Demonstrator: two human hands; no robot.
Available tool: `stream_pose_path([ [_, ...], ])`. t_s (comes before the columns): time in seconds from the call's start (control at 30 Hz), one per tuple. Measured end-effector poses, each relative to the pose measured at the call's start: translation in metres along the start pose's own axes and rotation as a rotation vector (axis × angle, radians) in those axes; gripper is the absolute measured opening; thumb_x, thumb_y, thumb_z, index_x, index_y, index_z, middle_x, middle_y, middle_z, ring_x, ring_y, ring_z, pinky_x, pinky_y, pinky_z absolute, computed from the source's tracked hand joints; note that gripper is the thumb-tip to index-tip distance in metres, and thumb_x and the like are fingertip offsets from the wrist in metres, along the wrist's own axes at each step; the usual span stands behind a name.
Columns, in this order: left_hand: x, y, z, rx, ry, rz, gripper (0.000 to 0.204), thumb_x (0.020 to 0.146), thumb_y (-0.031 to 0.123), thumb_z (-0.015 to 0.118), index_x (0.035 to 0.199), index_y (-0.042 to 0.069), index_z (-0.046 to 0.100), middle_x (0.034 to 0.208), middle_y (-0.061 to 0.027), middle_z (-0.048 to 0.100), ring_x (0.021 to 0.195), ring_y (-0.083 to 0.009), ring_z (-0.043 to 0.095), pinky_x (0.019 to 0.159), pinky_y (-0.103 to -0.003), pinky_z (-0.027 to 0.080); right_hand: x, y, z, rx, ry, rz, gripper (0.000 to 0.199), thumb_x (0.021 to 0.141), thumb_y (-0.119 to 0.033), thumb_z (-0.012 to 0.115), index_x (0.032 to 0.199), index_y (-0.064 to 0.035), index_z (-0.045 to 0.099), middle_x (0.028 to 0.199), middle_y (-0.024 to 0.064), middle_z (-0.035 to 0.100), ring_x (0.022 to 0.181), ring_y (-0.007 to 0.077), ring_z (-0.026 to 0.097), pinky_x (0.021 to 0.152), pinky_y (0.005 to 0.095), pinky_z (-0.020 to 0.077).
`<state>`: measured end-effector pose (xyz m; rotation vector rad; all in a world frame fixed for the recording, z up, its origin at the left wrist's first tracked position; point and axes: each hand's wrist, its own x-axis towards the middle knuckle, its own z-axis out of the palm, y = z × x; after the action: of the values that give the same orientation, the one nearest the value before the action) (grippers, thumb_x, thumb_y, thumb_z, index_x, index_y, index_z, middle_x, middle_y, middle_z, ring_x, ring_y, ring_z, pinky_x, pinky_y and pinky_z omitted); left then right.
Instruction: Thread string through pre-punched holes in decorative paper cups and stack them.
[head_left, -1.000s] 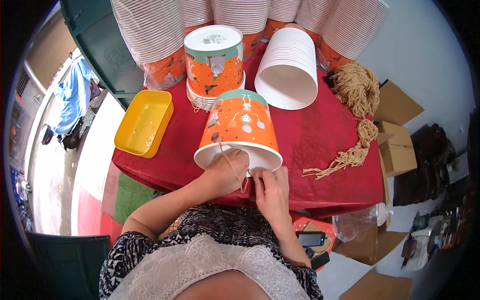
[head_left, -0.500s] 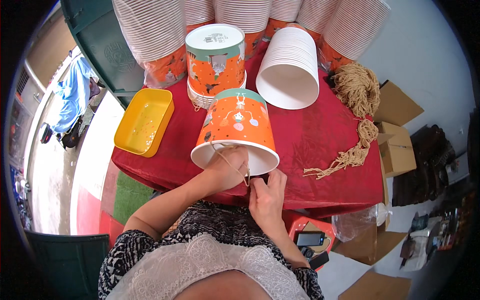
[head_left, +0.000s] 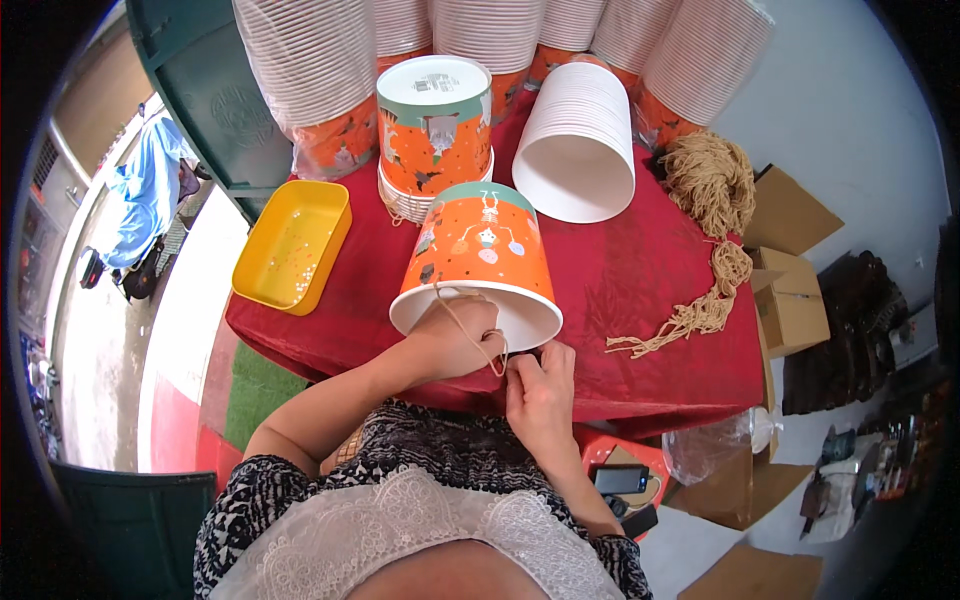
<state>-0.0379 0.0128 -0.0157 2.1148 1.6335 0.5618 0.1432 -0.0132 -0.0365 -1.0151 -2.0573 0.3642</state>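
Note:
An orange paper bucket [head_left: 480, 250] with a green base band and party figures lies tilted in front of me, its white mouth toward me. My left hand [head_left: 455, 330] reaches into the mouth with fingers curled; their tips are hidden, so what they grip I cannot make out. From the rim, a thin tan cord [head_left: 464, 322] hangs in a loop across that hand. Just below the rim's right side, my right hand [head_left: 541, 385] is closed in a pinch, where the cord's loop ends at its fingertips.
Upside-down buckets [head_left: 434, 130] stand behind, beside a nested white-mouthed stack [head_left: 577, 160] on its side. Wrapped bucket stacks [head_left: 310, 80] line the back. A yellow tray [head_left: 245, 285] sits left, a tan cord bundle [head_left: 710, 180] right, on the red tablecloth [head_left: 640, 280].
The bucket and both hands have shifted very slightly right and down in the view, along with the background. The cord loop hangs a little further right. The grips look the same.

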Motion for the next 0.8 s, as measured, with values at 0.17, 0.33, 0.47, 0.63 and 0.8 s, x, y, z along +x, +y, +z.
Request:
stream_pose_path([
  [0.17,0.000,0.000,-0.001,-0.330,-0.108,-0.212,0.026,0.084,0.023,0.065,0.077,-0.003,0.064,0.067,-0.0131,0.063,0.060,-0.0223,0.060,0.058,-0.036,0.048,0.002,-0.001,0.001,0.014,0.001,0.017,0.013,0.075,0.005,0.065,0.087,0.0005,0.062,0.098,0.0183,0.055,0.093,0.0372,0.051,0.080,0.0446,0.0439],
  [0.33,-0.002,0.011,0.006,-0.825,-0.037,-0.372,0.020,0.090,0.019,0.067,0.083,0.001,0.065,0.062,-0.0011,0.058,0.050,-0.0057,0.051,0.044,-0.021,0.037,0.005,-0.001,0.000,0.005,-0.016,0.035,0.013,0.075,0.004,0.065,0.087,0.0009,0.062,0.094,0.0180,0.055,0.091,0.0367,0.051,0.078,0.0439,0.0438],
  [0.47,-0.003,0.021,-0.001,-1.044,-0.056,-0.450,0.025,0.089,0.020,0.066,0.073,0.001,0.063,0.063,-0.0022,0.059,0.048,-0.0074,0.050,0.043,-0.023,0.036,0.005,0.000,0.000,0.002,-0.065,0.021,0.015,0.076,0.001,0.066,0.091,0.0024,0.062,0.098,0.0202,0.054,0.094,0.0383,0.051,0.081,0.0468,0.0438],
  [0.63,-0.001,0.014,0.014,-1.008,-0.045,-0.368,0.018,0.090,0.015,0.064,0.079,0.002,0.065,0.067,-0.0022,0.061,0.049,-0.0061,0.050,0.042,-0.021,0.037,0.004,-0.001,-0.001,-0.005,-0.041,0.023,0.015,0.076,0.004,0.063,0.091,0.0016,0.061,0.094,0.0192,0.054,0.091,0.0384,0.050,0.079,0.0463,0.0429],
  [0.8,-0.001,0.014,0.020,-0.656,0.119,-0.227,0.018,0.092,0.016,0.064,0.084,-0.001,0.067,0.068,-0.0005,0.061,0.052,-0.0069,0.052,0.046,-0.023,0.042,0.004,0.004,-0.002,0.030,-0.063,0.028,0.015,0.076,0.006,0.061,0.090,0.0015,0.060,0.095,0.0198,0.055,0.090,0.0392,0.050,0.078,0.0468,0.0428],
])
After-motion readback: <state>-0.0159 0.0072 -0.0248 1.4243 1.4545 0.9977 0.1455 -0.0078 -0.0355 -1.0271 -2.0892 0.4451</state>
